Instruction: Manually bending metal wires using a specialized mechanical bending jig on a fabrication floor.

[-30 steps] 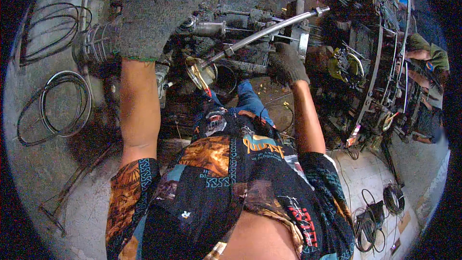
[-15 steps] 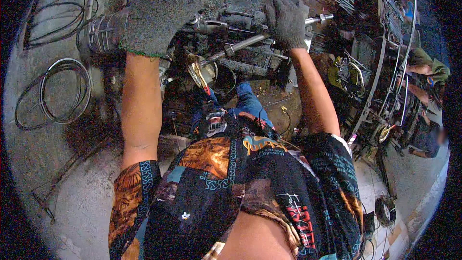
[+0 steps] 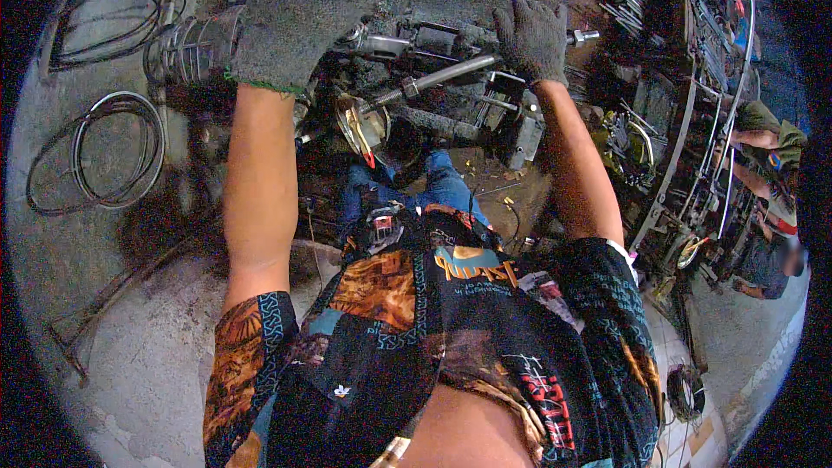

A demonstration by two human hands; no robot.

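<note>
My left hand, in a dark grey knit glove with a green cuff edge, is large at the upper left. It lies over part of a greasy metal machine; its fingers are not clear enough to tell their grip. My right hand, in a grey knit glove, is closed over a long steel rod. The rod slants up to the right, carries a nut along its shaft and ends beyond the hand in a nut. Near its lower left end sits a round pale part with a red-tipped piece beside it.
Coiled black cables lie on the floor at left, near a ribbed cylindrical housing. A rack of metal bars runs along the right, with a bundle of rods at its far end. Another person is at the far right.
My right hand has shifted a little to the right along the rod, exposing more of the shaft on its left. The left glove sits slightly further right in the picture.
</note>
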